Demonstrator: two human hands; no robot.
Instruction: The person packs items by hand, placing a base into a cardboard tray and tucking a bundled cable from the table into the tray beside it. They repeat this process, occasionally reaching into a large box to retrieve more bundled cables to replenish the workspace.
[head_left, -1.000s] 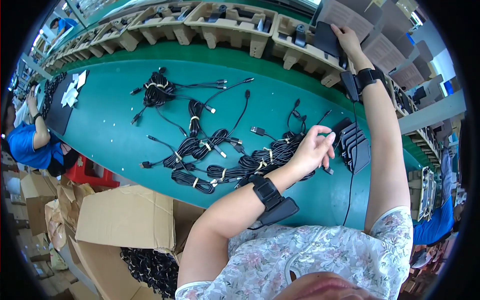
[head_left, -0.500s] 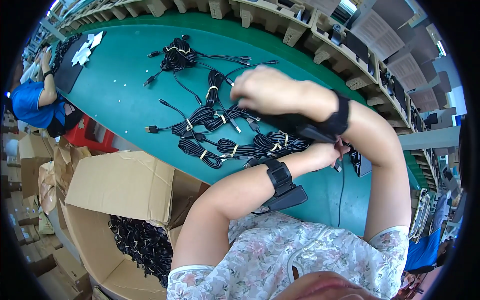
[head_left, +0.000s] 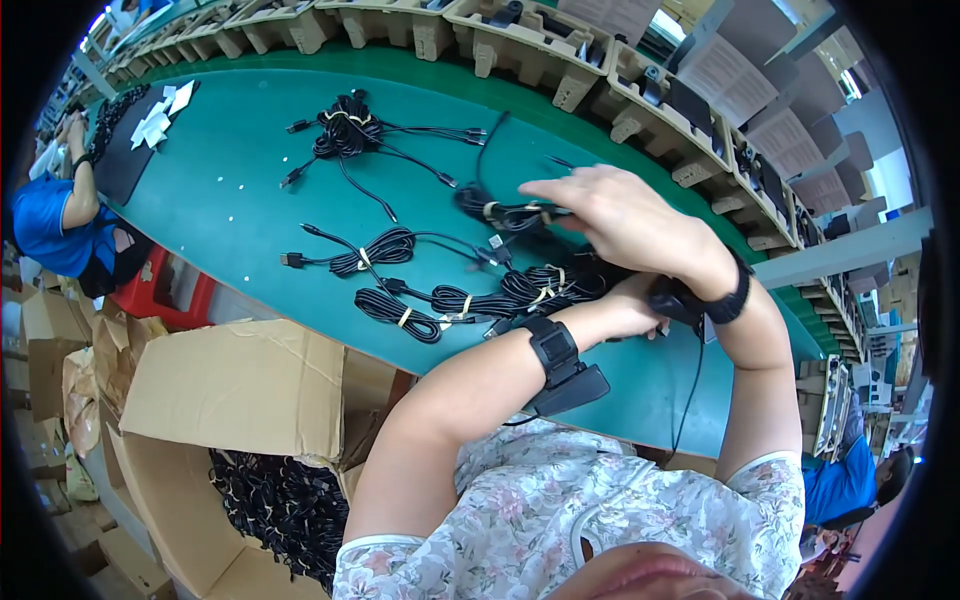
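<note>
My right hand (head_left: 615, 215) grips a tied black cable bundle (head_left: 500, 212) above the table, its index finger stretched out to the left. Closer to me, my left hand (head_left: 640, 303) lies below the right wrist with its fingers curled, partly hidden by the right wrist's black band and device. A black cable (head_left: 690, 400) trails from it toward the table's front edge; the rest of what it holds is hidden. Left of my left hand lie several bundles with light ties: a cable bundle (head_left: 398, 315), a cable bundle (head_left: 372, 250), and more beside it.
A larger cable pile (head_left: 348, 125) lies farther back on the green table (head_left: 240, 150). Trays (head_left: 560, 60) line the far side. An open carton (head_left: 240, 390) full of black cables stands left of me. A co-worker in blue (head_left: 55, 225) sits at far left, beside a red stool (head_left: 165, 290).
My right hand has moved right, drawing cable bundles off the middle of the pile. The left hand stays near its place, now more covered by the right wrist device.
</note>
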